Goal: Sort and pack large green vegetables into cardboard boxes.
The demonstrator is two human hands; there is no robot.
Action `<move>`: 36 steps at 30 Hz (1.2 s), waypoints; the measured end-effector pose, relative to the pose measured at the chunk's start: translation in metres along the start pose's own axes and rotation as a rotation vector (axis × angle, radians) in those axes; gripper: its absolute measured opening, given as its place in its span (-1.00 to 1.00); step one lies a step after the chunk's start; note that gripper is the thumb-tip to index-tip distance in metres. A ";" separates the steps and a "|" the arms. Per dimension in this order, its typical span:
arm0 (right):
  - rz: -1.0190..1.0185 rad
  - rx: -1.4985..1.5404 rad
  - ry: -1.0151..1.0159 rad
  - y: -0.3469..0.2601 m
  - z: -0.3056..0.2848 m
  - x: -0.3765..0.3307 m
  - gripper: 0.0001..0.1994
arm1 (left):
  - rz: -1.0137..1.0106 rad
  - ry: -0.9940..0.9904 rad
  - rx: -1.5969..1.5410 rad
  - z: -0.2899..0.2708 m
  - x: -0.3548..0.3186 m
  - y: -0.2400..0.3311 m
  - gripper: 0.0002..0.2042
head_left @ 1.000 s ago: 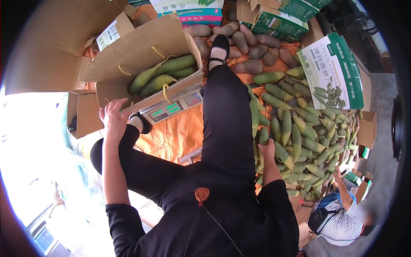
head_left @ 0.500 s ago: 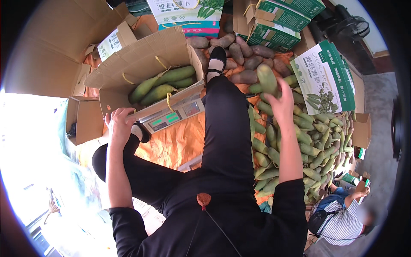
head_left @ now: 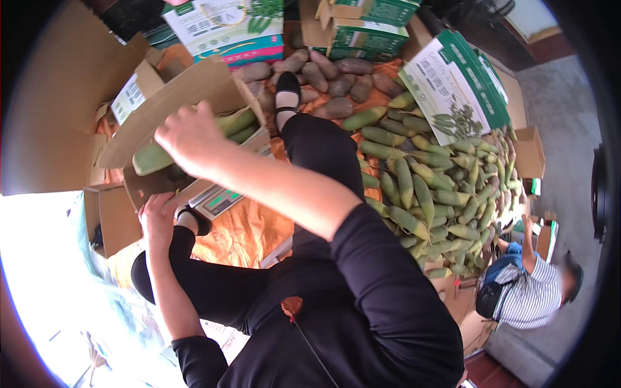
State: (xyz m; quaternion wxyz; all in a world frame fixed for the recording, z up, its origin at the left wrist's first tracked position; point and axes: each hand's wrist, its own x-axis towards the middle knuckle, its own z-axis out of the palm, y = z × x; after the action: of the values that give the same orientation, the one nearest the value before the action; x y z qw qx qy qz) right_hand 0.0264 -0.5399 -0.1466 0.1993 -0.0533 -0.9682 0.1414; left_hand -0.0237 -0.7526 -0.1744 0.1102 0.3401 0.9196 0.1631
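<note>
Over the open cardboard box, my right hand is closed on a green radish, whose pale end points left. Below it inside the box lie several more green radishes, partly hidden by my right hand and forearm. My left hand pinches the near left edge of the same box. Under the box sits a digital scale with lit green figures, mostly covered by box and arm.
A large heap of green radishes lies right of my leg. Reddish-brown roots are beyond my foot. A white and green carton leans on the heap. Orange sheeting covers the floor. At the right, a person in stripes is bent over.
My right hand has swung left from above the heap to the box, carrying the radish. The left hand stays at the box's edge. The whole view has shifted somewhat.
</note>
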 end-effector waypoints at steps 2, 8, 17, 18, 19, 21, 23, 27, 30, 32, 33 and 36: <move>0.015 0.014 -0.134 -0.008 0.027 -0.004 -0.81 | 0.034 -0.007 -0.026 0.003 0.001 0.001 -0.77; 0.149 0.255 -0.106 0.006 -0.002 -0.024 -0.55 | 0.084 0.010 -0.069 0.001 0.002 0.001 -0.75; 0.644 0.453 0.366 0.158 -0.118 -0.162 -0.72 | 0.068 0.023 -0.165 0.001 0.005 0.003 -0.69; 0.749 0.389 0.350 0.175 -0.113 -0.193 -0.74 | 0.078 0.016 -0.166 0.002 0.005 -0.002 -0.69; 0.846 0.341 0.313 0.191 -0.100 -0.228 -0.77 | 0.063 0.041 -0.147 0.002 0.006 -0.004 -0.70; 1.100 0.201 0.069 0.213 -0.077 -0.297 -0.77 | 0.041 0.066 -0.135 0.002 0.007 -0.002 -0.74; 1.284 0.126 -0.085 0.212 -0.053 -0.359 -0.75 | 0.067 0.100 -0.134 0.006 0.009 -0.006 -0.75; 1.276 0.127 0.064 0.198 0.040 -0.486 -0.80 | 0.098 0.168 -0.160 0.013 0.013 -0.010 -0.79; 1.413 0.183 -0.031 0.177 0.063 -0.505 -0.82 | 0.089 0.195 -0.147 0.011 0.012 -0.013 -0.80; 1.522 0.327 -0.115 0.169 0.066 -0.505 -0.79 | 0.086 0.200 -0.125 0.010 0.012 -0.011 -0.81; 1.566 0.394 -0.109 0.168 0.067 -0.502 -0.79 | 0.083 0.208 -0.124 0.010 0.012 -0.011 -0.81; 1.576 0.370 -0.146 0.165 0.062 -0.502 -0.81 | 0.081 0.219 -0.112 0.009 0.011 -0.012 -0.82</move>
State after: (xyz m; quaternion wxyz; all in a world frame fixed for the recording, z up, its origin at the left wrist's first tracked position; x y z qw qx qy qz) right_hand 0.4683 -0.4785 -0.4362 -0.0168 -0.6762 -0.6177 0.4012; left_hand -0.0363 -0.7517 -0.1878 0.0211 0.3505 0.9011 0.2545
